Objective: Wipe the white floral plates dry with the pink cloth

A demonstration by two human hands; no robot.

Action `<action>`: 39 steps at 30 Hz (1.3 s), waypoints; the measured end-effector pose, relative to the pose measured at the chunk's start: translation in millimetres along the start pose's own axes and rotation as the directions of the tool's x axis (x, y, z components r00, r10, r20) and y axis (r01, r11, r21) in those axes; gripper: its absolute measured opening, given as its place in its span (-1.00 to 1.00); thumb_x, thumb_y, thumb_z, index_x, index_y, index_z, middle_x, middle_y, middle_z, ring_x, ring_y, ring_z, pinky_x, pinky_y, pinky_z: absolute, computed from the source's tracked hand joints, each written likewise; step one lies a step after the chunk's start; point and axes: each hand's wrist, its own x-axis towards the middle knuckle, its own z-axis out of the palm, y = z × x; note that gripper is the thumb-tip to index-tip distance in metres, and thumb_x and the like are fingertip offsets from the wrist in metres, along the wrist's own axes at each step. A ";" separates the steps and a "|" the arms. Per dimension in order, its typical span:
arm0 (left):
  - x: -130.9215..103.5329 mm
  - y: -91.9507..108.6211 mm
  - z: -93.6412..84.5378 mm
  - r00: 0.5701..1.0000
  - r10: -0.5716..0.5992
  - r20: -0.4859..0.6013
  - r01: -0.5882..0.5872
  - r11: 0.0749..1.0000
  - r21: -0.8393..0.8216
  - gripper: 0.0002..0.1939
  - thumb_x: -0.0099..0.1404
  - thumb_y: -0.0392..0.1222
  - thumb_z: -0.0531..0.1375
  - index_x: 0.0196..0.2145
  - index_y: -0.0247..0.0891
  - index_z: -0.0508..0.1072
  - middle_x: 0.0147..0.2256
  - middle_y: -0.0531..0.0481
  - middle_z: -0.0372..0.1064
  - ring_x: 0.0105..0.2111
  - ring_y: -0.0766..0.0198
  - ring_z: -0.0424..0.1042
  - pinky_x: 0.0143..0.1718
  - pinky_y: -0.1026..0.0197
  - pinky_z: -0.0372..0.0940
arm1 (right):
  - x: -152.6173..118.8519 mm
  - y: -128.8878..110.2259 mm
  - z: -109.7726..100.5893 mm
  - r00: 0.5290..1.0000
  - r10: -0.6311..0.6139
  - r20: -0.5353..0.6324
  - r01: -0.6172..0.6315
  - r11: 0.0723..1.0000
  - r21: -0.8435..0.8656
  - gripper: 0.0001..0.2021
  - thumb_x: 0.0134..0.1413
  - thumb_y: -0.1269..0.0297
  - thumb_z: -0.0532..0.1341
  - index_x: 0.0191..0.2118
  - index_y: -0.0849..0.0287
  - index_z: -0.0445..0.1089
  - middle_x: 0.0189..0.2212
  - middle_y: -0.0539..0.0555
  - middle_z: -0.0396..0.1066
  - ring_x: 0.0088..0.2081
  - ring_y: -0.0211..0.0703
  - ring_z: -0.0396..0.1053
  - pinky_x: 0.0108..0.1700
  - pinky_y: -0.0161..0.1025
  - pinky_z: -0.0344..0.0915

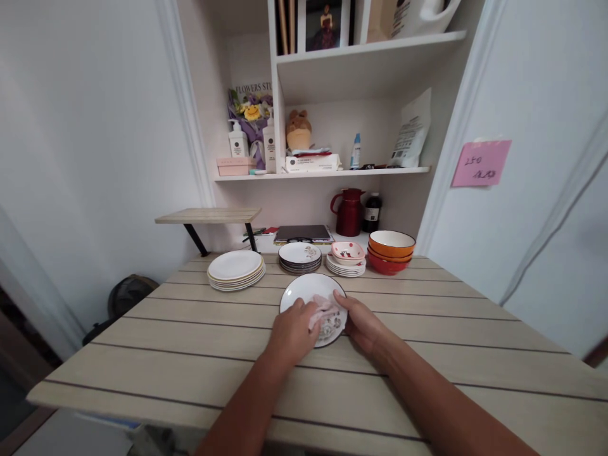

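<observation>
A white plate with a dark rim and a floral pattern is tilted toward me over the middle of the table. My right hand grips its right edge, thumb on top and fingers underneath. Bunched in my left hand is a pale pink cloth, pressed against the plate's face. Part of the pattern is covered by the cloth and fingers. Just behind stands a stack of similar dark-rimmed plates.
On the slatted table, large white plates are stacked left. Small plates under a pink bowl and orange and red bowls stand right. Behind are a laptop, a red jug and a raised wooden shelf.
</observation>
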 end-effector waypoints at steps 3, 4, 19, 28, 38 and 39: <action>-1.2 5.4 2.3 0.994 0.106 0.001 -0.106 0.993 -0.055 -0.65 0.35 -0.02 -0.01 0.07 0.05 0.28 -0.11 0.01 0.29 -0.16 0.22 0.36 -0.22 0.25 0.23 | -0.5 -0.5 -1.1 1.000 -0.016 0.005 0.016 1.000 -0.012 -0.68 0.04 0.04 0.23 -0.32 0.25 0.43 -0.43 0.11 0.54 -0.43 -0.15 0.43 -0.35 -0.25 0.31; -1.0 6.3 3.1 0.994 0.114 -0.001 -0.114 0.992 -0.060 -0.63 0.34 -0.03 0.00 0.09 0.08 0.26 -0.11 0.02 0.29 -0.17 0.22 0.36 -0.22 0.25 0.24 | -0.8 -0.8 -1.0 1.000 -0.016 0.010 0.016 1.000 -0.014 -0.68 0.04 0.04 0.23 -0.33 0.25 0.43 -0.44 0.11 0.54 -0.44 -0.15 0.43 -0.35 -0.25 0.30; 4.9 -9.8 2.9 0.923 -0.369 -0.108 0.379 0.920 0.101 -0.60 0.34 -0.09 -0.04 0.11 -0.04 0.26 -0.16 -0.11 0.33 -0.26 0.13 0.42 -0.30 0.17 0.22 | -2.1 1.8 2.9 0.995 -0.010 0.103 0.019 0.996 -0.092 -0.57 0.04 -0.03 0.21 -0.14 0.26 0.42 -0.23 0.20 0.54 -0.26 -0.06 0.48 -0.17 -0.14 0.35; 0.6 -3.3 1.7 0.999 0.044 -0.031 -0.048 0.989 -0.141 -0.62 0.31 -0.02 0.01 0.05 -0.04 0.33 -0.13 -0.07 0.39 -0.17 0.09 0.40 -0.18 0.15 0.22 | -1.2 -0.7 2.3 1.000 0.010 0.002 -0.010 1.000 -0.026 -0.65 0.05 0.01 0.21 -0.27 0.26 0.43 -0.38 0.14 0.55 -0.41 -0.14 0.44 -0.32 -0.23 0.34; 4.3 -1.7 7.3 0.990 -0.045 -0.132 0.048 0.999 0.016 -0.59 0.33 -0.08 0.00 0.11 -0.07 0.29 -0.15 -0.14 0.34 -0.19 0.05 0.36 -0.20 0.11 0.19 | -3.9 -2.7 3.8 0.999 0.011 0.047 -0.009 0.999 -0.037 -0.66 0.08 0.04 0.19 -0.26 0.26 0.43 -0.39 0.14 0.54 -0.39 -0.14 0.45 -0.30 -0.23 0.34; 5.4 -5.7 6.5 0.979 -0.130 -0.156 0.141 0.988 0.063 -0.59 0.33 -0.10 0.00 0.11 -0.09 0.30 -0.16 -0.15 0.34 -0.19 0.04 0.36 -0.20 0.10 0.18 | -3.8 -2.8 4.2 0.999 0.019 0.039 -0.018 0.999 -0.039 -0.66 0.09 0.04 0.19 -0.23 0.26 0.43 -0.36 0.16 0.55 -0.38 -0.14 0.46 -0.28 -0.22 0.35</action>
